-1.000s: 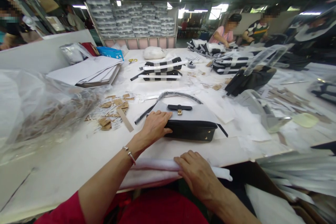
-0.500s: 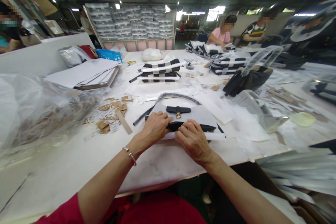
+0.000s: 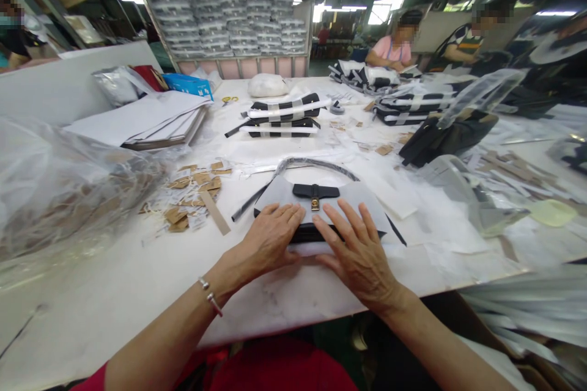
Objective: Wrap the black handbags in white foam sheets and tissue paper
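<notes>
A black handbag (image 3: 316, 190) lies on the white table in front of me, mostly covered by a pale sheet (image 3: 360, 194). Its dark flap strap and gold clasp (image 3: 315, 204) show through in the middle, and a wrapped handle (image 3: 316, 164) arches behind it. My left hand (image 3: 274, 231) lies on the bag's near left part, fingers stretched forward. On the near right part rests my right hand (image 3: 355, 244), its fingers spread apart. Between the hands a black edge of the bag is visible. What lies under my palms is hidden.
Brown paper tags (image 3: 197, 189) are scattered to the left, beside a large clear plastic bag (image 3: 68, 189). Wrapped black bags (image 3: 282, 116) are stacked further back. A dark bag with a clear-wrapped handle (image 3: 447, 137) stands at right. Two people sit beyond.
My fingers have gone from curled on the bag's near edge to flat and spread over it. The right hand has moved slightly right. The whole view has shifted a little.
</notes>
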The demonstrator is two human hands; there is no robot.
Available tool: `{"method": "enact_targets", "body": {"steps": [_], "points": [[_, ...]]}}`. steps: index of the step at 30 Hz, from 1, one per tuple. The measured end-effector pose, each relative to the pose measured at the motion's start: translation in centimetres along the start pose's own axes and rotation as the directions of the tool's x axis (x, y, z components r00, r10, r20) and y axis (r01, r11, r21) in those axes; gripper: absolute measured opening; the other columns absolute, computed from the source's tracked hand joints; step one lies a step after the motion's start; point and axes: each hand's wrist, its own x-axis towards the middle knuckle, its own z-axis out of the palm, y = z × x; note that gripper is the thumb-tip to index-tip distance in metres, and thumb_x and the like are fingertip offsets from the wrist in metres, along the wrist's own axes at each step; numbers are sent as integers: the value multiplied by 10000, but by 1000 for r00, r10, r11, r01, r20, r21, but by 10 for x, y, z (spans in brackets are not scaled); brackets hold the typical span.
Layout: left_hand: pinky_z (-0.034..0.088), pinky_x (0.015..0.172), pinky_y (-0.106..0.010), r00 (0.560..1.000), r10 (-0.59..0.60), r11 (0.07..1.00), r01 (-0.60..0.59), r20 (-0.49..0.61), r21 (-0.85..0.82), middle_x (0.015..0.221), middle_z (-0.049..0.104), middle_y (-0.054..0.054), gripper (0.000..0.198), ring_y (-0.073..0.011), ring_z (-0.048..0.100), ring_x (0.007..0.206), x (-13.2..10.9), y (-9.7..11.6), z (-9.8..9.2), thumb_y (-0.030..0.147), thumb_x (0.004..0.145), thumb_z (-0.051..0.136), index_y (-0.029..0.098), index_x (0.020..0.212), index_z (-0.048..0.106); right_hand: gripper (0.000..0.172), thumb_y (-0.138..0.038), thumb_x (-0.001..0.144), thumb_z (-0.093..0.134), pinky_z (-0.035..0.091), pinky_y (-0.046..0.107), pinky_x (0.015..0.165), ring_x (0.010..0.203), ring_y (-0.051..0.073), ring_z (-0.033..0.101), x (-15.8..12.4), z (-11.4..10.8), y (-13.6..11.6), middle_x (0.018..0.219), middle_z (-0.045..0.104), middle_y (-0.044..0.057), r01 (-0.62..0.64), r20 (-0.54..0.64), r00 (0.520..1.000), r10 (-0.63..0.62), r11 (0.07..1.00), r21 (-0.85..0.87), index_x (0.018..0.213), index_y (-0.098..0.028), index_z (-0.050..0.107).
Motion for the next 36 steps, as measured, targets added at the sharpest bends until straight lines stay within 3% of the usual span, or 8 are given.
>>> {"method": "enact_targets", "body": {"steps": [4, 9, 12, 15, 19, 25, 31, 36], "points": [[386, 1058, -460, 999, 21, 1000, -22, 29, 13, 1408, 536, -178, 714, -302, 523, 1271, 4, 3, -6, 376, 760, 751, 107, 1343, 438, 827, -441, 652, 875, 253, 575, 1173, 1315, 357, 478, 12, -15, 20, 1357, 599, 134, -90, 257, 962, 93, 996, -25, 1353, -169, 531], [493, 818, -397, 997, 10, 996, -16, 72, 84, 1069, 675, -85, 319, -269, 659, 952, 16, 5, -7, 165, 782, 656, 170, 1079, 538, 601, -463, 581, 912, 286, 585, 1146, 1263, 365, 533, 38, -21, 39, 1147, 705, 98, -45, 444, 896, 23, 998, 38, 1059, -199, 660], [505, 705, -373, 997, -5, 993, -4, 79, 118, 914, 672, -35, 196, -245, 668, 792, 23, 4, 2, 97, 834, 570, 199, 999, 543, 504, -392, 619, 905, 446, 525, 1020, 1110, 331, 633, 40, -7, 45, 1048, 722, 89, -85, 492, 869, 49, 995, 53, 995, -188, 638], [524, 682, -349, 1000, -16, 991, 13, 25, 132, 924, 681, -34, 194, -220, 676, 769, 25, 7, 17, 95, 919, 494, 201, 1069, 557, 370, -257, 754, 813, 525, 422, 913, 1031, 275, 673, 23, 15, 48, 1111, 723, 90, -99, 423, 905, 52, 991, 89, 1068, -186, 631], [553, 839, -356, 983, -28, 978, 65, -184, 198, 1208, 665, -120, 352, -239, 663, 1056, 16, 15, 40, 75, 952, 448, 163, 1285, 520, 335, -158, 911, 606, 467, 416, 1038, 1171, 250, 623, -8, 41, 46, 1280, 669, 99, -22, 159, 987, 14, 999, 49, 1246, -169, 609], [513, 1003, -382, 947, 30, 960, 61, -320, 273, 1357, 604, -124, 466, -260, 604, 1206, 1, 22, 56, 37, 931, 402, 145, 1373, 496, 461, -31, 926, 413, 435, 435, 1087, 1255, 241, 563, -25, 43, 34, 1345, 627, 106, 9, 58, 998, -8, 1000, -10, 1344, -142, 573], [481, 1027, -403, 952, 55, 948, 45, -300, 314, 1386, 574, -151, 498, -271, 575, 1242, -7, 25, 55, 41, 930, 387, 132, 1416, 453, 457, -31, 926, 387, 417, 446, 1101, 1269, 247, 547, -30, 41, 27, 1345, 627, 102, 18, 22, 1000, -17, 999, -26, 1322, -137, 591], [481, 998, -379, 976, 125, 968, -81, -178, 237, 1274, 633, -115, 409, -215, 620, 1131, 3, 10, 33, 81, 958, 431, 165, 1354, 492, 455, -34, 923, 409, 440, 434, 1073, 1228, 236, 580, -29, 45, 28, 1318, 649, 86, -19, 39, 999, 20, 1000, -22, 1323, -154, 591]]}}
